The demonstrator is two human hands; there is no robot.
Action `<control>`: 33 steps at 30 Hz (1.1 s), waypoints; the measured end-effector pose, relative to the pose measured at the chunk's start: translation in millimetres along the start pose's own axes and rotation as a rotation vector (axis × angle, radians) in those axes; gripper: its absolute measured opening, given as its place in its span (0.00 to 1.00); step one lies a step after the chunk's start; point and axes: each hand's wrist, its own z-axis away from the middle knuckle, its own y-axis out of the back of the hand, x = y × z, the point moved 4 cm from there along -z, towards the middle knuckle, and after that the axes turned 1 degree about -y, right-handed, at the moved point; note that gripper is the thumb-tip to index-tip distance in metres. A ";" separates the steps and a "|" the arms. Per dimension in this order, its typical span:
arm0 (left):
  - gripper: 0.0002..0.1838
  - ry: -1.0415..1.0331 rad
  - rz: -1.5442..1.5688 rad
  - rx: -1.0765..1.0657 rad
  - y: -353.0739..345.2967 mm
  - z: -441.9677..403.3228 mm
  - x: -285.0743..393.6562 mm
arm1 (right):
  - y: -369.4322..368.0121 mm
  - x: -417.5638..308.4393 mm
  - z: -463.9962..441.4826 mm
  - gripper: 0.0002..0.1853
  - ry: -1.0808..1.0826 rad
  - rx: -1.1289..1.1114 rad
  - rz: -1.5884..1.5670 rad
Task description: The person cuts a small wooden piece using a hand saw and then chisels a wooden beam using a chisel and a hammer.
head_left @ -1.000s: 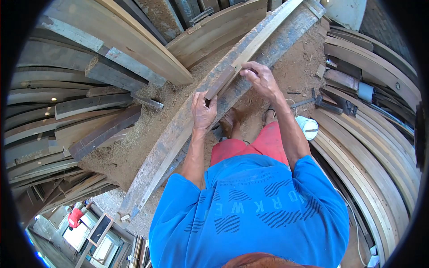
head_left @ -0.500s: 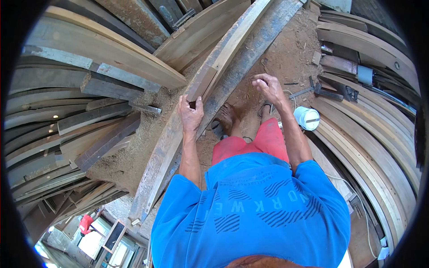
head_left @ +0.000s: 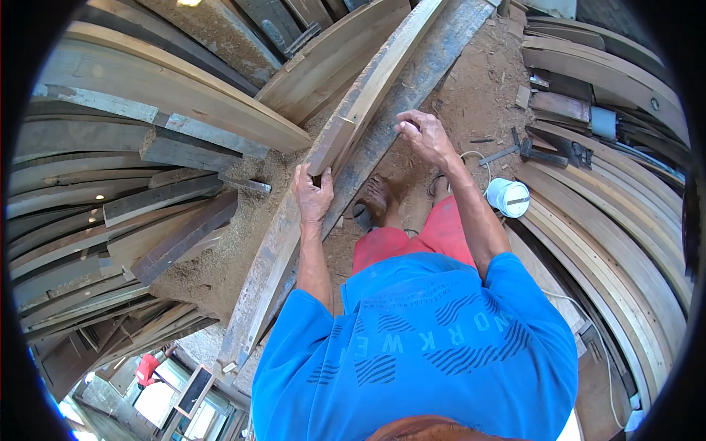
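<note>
A short brown wooden block lies along the top of a long narrow wooden beam. My left hand has its thumb and fingers closed around the block's near end. Beneath runs a wide weathered plank, slanting from upper right to lower left. My right hand hovers right of the beam, over the plank's edge, its fingers curled together. Whatever those fingers might hold is hidden or too small to name.
Stacked boards crowd the left side, and curved planks line the right. A white bucket stands by my right knee, near a hammer. Sawdust covers the floor. A person in red is far off at lower left.
My right hand has moved left and slightly up, closer to the beam. My left hand keeps its hold on the block's near end.
</note>
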 end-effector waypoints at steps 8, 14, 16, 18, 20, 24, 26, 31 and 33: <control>0.15 -0.012 -0.001 -0.006 0.0 0.1 -5.0 | -22.7 -26.3 -7.3 0.19 -0.017 -0.067 0.037; 0.13 -0.015 0.057 0.020 4.8 -2.8 10.9 | -22.8 -11.9 -8.3 0.19 -0.021 -0.057 0.053; 0.13 0.031 0.069 0.019 1.6 0.7 -0.8 | -24.1 1.8 -4.7 0.19 0.000 -0.039 0.080; 0.12 0.058 0.001 -0.007 0.3 0.3 -3.1 | -16.5 18.6 6.5 0.19 0.015 -0.005 0.166; 0.11 0.079 0.039 -0.048 -0.9 0.0 -3.3 | -10.3 35.8 26.8 0.18 -0.033 0.012 0.232; 0.11 0.095 0.046 -0.007 -1.0 0.1 2.1 | 3.9 120.9 64.8 0.18 -0.215 0.108 0.254; 0.11 0.081 -0.005 -0.017 -0.8 2.6 -1.2 | 18.7 151.9 86.0 0.18 -0.339 0.138 0.249; 0.14 0.168 -0.042 -0.002 -4.8 9.9 -8.1 | 55.3 265.9 134.8 0.17 -0.581 0.195 0.209; 0.15 0.214 -0.023 0.011 -5.2 13.6 -14.6 | 74.2 292.6 162.3 0.16 -0.735 0.154 0.201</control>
